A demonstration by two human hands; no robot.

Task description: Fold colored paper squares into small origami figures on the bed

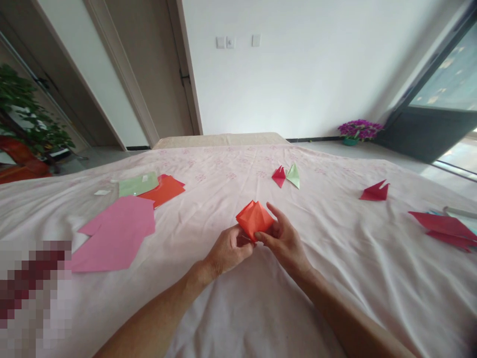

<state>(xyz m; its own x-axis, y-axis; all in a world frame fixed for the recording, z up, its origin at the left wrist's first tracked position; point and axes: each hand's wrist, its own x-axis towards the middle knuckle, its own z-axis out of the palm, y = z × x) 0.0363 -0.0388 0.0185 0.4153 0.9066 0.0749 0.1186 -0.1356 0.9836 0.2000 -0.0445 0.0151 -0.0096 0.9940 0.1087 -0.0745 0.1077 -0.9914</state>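
Observation:
An orange-red folded paper (pixel 255 218), creased into a fan-like diamond with points at its top, is held up between both hands above the cloth. My left hand (pixel 231 246) grips its lower left side, fingers curled partly behind it. My right hand (pixel 283 236) pinches the lower right part, thumb on the front face and index finger lifted off to the right. Beyond the hands stand a red folded paper figure (pixel 279 176) and a pale green one (pixel 293 176), side by side.
Pink paper sheets (pixel 115 233), orange sheets (pixel 164 191) and a green packet (pixel 137 184) lie on the left of the pink tablecloth (pixel 223 171). On the right are a red folded figure (pixel 374 191) and more red folded paper (pixel 445 228).

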